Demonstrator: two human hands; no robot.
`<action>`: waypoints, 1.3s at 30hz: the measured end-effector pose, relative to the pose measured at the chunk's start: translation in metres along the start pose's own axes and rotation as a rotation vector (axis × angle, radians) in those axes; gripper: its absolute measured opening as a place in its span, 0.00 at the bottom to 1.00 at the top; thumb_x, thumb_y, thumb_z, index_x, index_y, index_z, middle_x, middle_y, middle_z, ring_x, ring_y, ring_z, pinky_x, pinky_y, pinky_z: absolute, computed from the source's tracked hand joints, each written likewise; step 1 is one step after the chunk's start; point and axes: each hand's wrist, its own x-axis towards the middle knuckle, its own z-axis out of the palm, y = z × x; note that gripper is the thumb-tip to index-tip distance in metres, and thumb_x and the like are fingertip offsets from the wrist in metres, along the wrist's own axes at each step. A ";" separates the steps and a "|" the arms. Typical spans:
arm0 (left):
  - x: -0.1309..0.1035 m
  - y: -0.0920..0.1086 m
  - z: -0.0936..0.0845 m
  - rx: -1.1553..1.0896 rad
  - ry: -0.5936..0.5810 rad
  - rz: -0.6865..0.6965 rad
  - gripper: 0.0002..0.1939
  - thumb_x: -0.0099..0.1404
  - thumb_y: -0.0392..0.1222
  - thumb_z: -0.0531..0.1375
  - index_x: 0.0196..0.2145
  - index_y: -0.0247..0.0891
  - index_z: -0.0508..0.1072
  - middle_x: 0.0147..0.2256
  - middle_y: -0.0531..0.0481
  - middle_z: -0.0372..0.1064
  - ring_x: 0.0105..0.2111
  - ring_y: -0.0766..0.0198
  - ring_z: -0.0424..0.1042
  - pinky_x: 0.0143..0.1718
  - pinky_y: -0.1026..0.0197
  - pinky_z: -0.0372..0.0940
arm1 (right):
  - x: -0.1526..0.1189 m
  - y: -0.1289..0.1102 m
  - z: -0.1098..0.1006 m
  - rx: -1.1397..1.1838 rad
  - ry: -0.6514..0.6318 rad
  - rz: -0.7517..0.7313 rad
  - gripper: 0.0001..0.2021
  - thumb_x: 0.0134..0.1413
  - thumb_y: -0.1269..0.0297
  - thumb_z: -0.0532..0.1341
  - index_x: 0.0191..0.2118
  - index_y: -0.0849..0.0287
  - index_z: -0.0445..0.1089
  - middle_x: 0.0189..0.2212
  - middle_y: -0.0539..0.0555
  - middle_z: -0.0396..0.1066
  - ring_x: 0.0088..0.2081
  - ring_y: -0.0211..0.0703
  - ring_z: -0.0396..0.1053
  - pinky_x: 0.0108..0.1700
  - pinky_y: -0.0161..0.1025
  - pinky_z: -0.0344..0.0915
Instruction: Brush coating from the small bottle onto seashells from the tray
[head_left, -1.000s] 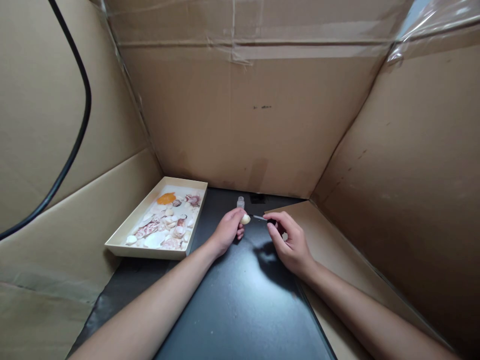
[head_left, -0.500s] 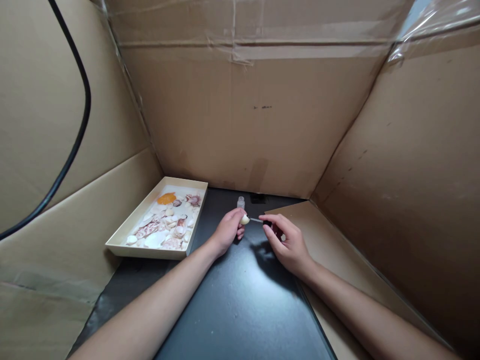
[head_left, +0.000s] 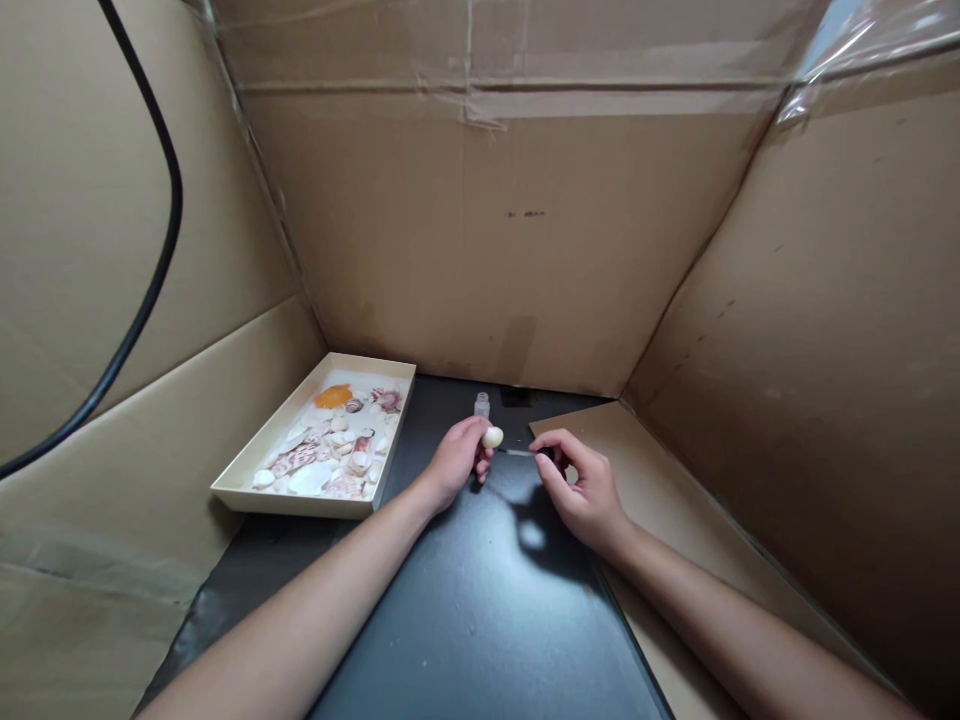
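Observation:
Near the middle of the table, my left hand (head_left: 459, 456) pinches a small cream-white seashell (head_left: 493, 437) between thumb and finger. My right hand (head_left: 581, 487) closes its fingertips on the dark cap of a small brush (head_left: 517, 453), whose thin pale stem points left toward the shell. The brush tip lies just below and right of the shell, apart from it. Behind my left hand stands a little clear bottle (head_left: 481, 404), upright and uncapped; its lower part is hidden by the hand.
At the left is a cream tray (head_left: 300, 507) of assorted shells, one of them an orange shell (head_left: 333, 397). Cardboard walls (head_left: 465, 240) enclose the dark table (head_left: 480, 620). A cardboard sheet (head_left: 675, 530) lies at the right, and a black cable (head_left: 169, 220) hangs at the upper left.
My right hand has drawn slightly right and down with the brush, whose tip has come away from the shell. The shell has turned a little in my left hand and shows more.

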 end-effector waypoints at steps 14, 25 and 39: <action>0.002 -0.001 -0.001 -0.012 -0.006 0.011 0.06 0.57 0.42 0.52 0.31 0.37 0.61 0.23 0.55 0.65 0.13 0.72 0.58 0.13 0.67 0.55 | -0.001 -0.003 0.000 -0.017 -0.067 -0.014 0.06 0.58 0.67 0.57 0.40 0.59 0.70 0.26 0.48 0.66 0.25 0.35 0.61 0.29 0.32 0.60; 0.003 -0.003 -0.003 0.002 0.000 0.030 0.06 0.57 0.42 0.53 0.27 0.38 0.60 0.17 0.59 0.53 0.14 0.73 0.55 0.14 0.69 0.49 | 0.000 0.000 0.002 -0.059 -0.045 0.037 0.05 0.57 0.66 0.58 0.38 0.59 0.70 0.23 0.47 0.62 0.23 0.35 0.59 0.27 0.33 0.58; 0.000 0.001 -0.002 -0.040 -0.051 0.014 0.06 0.57 0.41 0.53 0.26 0.38 0.58 0.19 0.59 0.49 0.15 0.73 0.51 0.16 0.69 0.49 | 0.001 0.004 0.003 -0.023 -0.005 0.021 0.08 0.61 0.64 0.56 0.42 0.59 0.70 0.28 0.50 0.67 0.25 0.36 0.62 0.30 0.33 0.60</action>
